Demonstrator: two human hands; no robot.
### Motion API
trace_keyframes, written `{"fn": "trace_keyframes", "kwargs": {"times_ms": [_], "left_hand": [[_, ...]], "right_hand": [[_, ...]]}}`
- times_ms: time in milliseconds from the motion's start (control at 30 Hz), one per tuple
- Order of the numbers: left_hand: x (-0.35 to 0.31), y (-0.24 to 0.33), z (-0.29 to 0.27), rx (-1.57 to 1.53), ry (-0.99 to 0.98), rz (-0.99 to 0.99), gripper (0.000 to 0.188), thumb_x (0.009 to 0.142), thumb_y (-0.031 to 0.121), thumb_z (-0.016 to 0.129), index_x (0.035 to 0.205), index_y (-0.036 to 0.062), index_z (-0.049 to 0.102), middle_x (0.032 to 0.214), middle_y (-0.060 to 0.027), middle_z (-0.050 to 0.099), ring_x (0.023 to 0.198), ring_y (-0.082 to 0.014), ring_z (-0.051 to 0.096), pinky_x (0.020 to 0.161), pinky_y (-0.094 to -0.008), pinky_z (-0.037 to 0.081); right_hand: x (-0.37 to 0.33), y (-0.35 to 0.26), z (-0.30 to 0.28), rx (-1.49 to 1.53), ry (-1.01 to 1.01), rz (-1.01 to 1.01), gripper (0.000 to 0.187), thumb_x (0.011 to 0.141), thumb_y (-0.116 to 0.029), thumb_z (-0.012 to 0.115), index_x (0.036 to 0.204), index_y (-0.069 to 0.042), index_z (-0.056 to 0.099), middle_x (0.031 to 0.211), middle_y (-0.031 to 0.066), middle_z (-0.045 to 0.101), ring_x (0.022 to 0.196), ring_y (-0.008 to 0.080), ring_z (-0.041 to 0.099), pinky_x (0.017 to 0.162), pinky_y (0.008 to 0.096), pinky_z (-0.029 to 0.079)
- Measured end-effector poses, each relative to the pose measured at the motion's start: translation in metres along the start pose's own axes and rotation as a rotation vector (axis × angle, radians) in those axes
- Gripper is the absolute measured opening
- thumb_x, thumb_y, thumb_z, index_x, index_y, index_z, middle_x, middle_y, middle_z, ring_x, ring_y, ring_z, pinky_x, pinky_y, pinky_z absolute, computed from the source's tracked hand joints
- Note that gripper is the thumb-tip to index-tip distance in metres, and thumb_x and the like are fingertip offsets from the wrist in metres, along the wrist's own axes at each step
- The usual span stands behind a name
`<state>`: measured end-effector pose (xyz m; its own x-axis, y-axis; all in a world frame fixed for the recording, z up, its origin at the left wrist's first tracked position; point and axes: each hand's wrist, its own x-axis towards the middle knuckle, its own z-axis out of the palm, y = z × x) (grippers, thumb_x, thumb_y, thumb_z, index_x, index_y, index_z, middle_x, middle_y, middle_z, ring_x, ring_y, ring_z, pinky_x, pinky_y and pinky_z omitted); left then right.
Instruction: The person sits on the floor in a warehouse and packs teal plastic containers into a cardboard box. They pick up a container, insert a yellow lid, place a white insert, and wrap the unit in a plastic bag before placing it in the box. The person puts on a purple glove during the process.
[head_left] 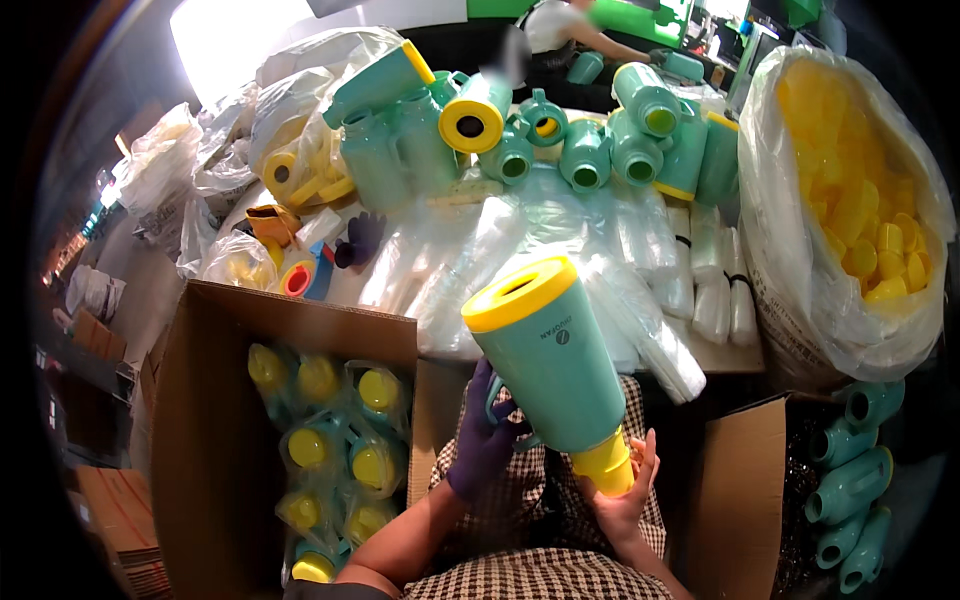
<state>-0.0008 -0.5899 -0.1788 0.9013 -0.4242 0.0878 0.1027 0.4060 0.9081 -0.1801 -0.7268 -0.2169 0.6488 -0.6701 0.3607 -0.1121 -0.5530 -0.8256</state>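
A teal plastic jug (560,370) is tilted upside down over my lap, its wide yellow base ring (490,312) facing up and away. My left hand (480,445), in a purple glove, is closed around the jug's handle side. The jug's neck points down to the right and carries a yellow cap (603,462). Bare fingers of my right hand (622,505) are wrapped round that cap. Just beyond the jug, clear plastic bags (450,300) are spread across the table.
At left stands an open cardboard box (290,315) with several bagged, yellow-capped jugs. More teal jugs (585,160) are heaped at the table's back. A large sack of yellow caps (860,210) stands at right, above another box (740,490) beside loose jugs (850,485). A person (555,30) works across the table.
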Motion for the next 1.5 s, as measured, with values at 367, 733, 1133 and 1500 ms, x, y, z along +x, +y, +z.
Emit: {"fn": "trace_keyframes", "kwargs": {"times_ms": [367,733,1133,1500], "left_hand": [[-0.016,0.019,-0.047,0.089,-0.177,-0.224,0.087,0.08,0.012,0.066,0.157,0.0053,0.024,0.149,-0.0125,0.043,0.131,-0.0252,0.05,0.106,-0.0404,0.047],[-0.005,0.016,-0.041,0.538,-0.399,-0.205,0.08,0.08,-0.007,0.06,0.154,0.0021,0.03,0.145,-0.0161,0.052,0.127,-0.0261,0.057,0.102,-0.0361,0.051],[-0.032,-0.03,-0.008,-0.087,-0.083,-0.579,0.076,0.076,-0.003,0.056,0.149,-0.0006,0.034,0.138,-0.0129,0.052,0.125,-0.0215,0.054,0.105,-0.0365,0.046],[-0.018,-0.006,0.0,0.002,-0.303,-0.333,0.08,0.077,-0.004,0.061,0.151,0.0001,0.029,0.14,-0.0119,0.051,0.129,-0.0207,0.05,0.109,-0.0377,0.042]], "right_hand": [[0.053,-0.044,-0.042,-0.036,-1.097,0.257,0.099,0.074,-0.029,0.081,0.151,0.0,0.027,0.13,0.0268,0.056,0.113,0.0416,0.062,0.096,0.0454,0.052],[0.128,-0.05,-0.117,-0.53,-1.598,-0.015,0.101,0.082,-0.042,0.07,0.162,-0.03,0.01,0.153,0.0187,0.038,0.111,0.0362,0.064,0.09,0.0426,0.055],[0.082,-0.032,-0.265,-1.508,0.146,0.48,0.117,0.062,-0.008,0.086,0.159,-0.019,0.021,0.161,0.0178,0.019,0.15,0.0365,0.02,0.121,0.0511,0.019],[-0.038,0.061,-0.022,0.058,-0.642,0.057,0.048,0.076,-0.008,0.075,0.124,-0.009,0.065,0.093,0.0137,0.065,0.079,0.0221,0.064,0.071,0.0354,0.053]]}}
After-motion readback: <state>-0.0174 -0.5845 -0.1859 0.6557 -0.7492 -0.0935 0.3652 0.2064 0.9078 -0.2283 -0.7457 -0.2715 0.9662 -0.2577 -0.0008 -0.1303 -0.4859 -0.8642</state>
